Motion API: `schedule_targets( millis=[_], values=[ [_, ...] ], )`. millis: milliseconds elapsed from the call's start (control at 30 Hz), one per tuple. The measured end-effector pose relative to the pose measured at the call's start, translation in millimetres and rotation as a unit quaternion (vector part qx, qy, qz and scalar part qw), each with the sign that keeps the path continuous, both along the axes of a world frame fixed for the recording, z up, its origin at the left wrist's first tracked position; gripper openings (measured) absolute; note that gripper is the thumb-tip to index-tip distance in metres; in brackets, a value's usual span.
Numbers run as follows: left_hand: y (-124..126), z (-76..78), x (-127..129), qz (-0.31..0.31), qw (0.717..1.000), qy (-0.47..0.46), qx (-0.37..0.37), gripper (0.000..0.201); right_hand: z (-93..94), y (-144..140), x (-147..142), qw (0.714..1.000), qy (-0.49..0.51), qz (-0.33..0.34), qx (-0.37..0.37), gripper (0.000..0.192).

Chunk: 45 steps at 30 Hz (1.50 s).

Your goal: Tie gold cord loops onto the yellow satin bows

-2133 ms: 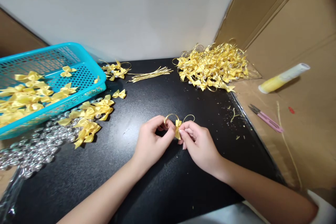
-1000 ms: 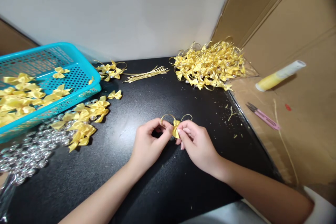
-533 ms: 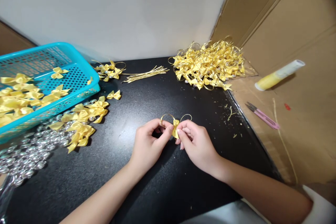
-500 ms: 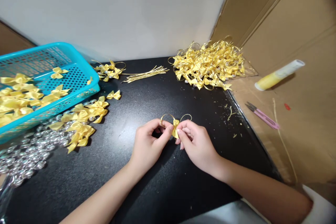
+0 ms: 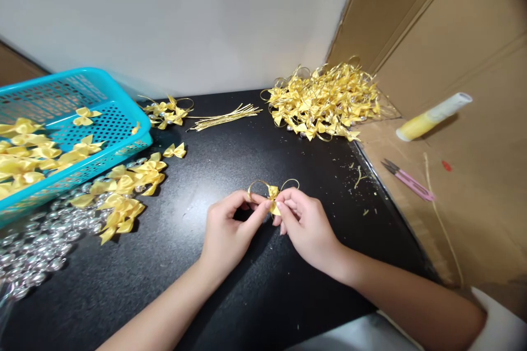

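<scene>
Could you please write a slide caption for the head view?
Both hands, left and right, pinch a yellow bow over a black table.

Bright, even light; warped edges

Yellow bow (image 5: 273, 201) with gold wire loops (image 5: 257, 185). Worktop (image 5: 230, 153) black. Basket (image 5: 111, 120) turquoise, perforated. Snips (image 5: 407, 181) pink. Beads (image 5: 37, 241) clear silver.

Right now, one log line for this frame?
left hand: pinching gold wire loop | right hand: pinching yellow bow | over black table | blue basket at left
</scene>
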<state>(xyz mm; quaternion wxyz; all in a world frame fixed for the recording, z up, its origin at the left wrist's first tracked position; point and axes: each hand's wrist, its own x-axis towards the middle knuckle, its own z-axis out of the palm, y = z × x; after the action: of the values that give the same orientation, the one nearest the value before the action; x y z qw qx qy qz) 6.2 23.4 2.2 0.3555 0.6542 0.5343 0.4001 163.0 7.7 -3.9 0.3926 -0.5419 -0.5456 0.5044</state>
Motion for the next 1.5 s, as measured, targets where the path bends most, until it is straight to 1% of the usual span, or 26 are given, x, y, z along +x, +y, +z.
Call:
schedule_targets(
  millis=[133,267,533,600,733,800,900,1033,1233,1500],
  values=[
    [-0.6,-3.3,-1.7,-0.005,1.000,-0.004,-0.003,0.012,0.5,0.6,-0.2,1.000,0.006,0.000,-0.011,0.013],
    [0.0,-5.2,-2.2,-0.024,1.000,-0.002,0.006,0.013,-1.4,0.4,0.5,1.000,0.010,0.000,-0.012,0.014],
    [1.9,-2.7,-1.4,-0.049,0.998,-0.001,0.033,0.013,-2.5,0.8,0.3,1.000,0.012,-0.004,-0.006,0.015],
    [1.9,-3.1,-1.0,-0.039,0.999,0.006,0.037,0.012,-2.0,1.2,0.0,1.000,0.015,-0.003,-0.010,0.015],
    [1.6,-4.1,-0.1,0.005,0.999,0.008,0.050,0.002,-1.1,0.8,0.0,1.000,0.020,-0.002,-0.015,0.012],
    [1.9,-3.4,0.2,-0.001,0.998,0.009,0.055,0.002,-1.3,0.4,0.1,1.000,0.019,0.000,-0.010,0.012],
    [3.3,-0.8,0.4,-0.022,0.999,0.022,0.045,0.005,-2.0,0.3,0.1,1.000,0.012,0.004,-0.001,0.012],
    [5.5,2.5,-0.1,-0.031,0.999,0.018,0.012,0.012,-2.5,1.0,0.3,1.000,0.009,0.005,0.002,0.012],
    [6.7,1.8,-0.9,-0.034,0.999,-0.010,-0.036,0.014,-3.5,0.7,1.3,1.000,0.011,0.011,-0.004,0.013],
    [6.8,3.0,0.1,-0.033,0.997,-0.032,-0.061,0.015,-2.2,0.3,-0.1,1.000,0.009,0.013,0.003,0.014]
  ],
)
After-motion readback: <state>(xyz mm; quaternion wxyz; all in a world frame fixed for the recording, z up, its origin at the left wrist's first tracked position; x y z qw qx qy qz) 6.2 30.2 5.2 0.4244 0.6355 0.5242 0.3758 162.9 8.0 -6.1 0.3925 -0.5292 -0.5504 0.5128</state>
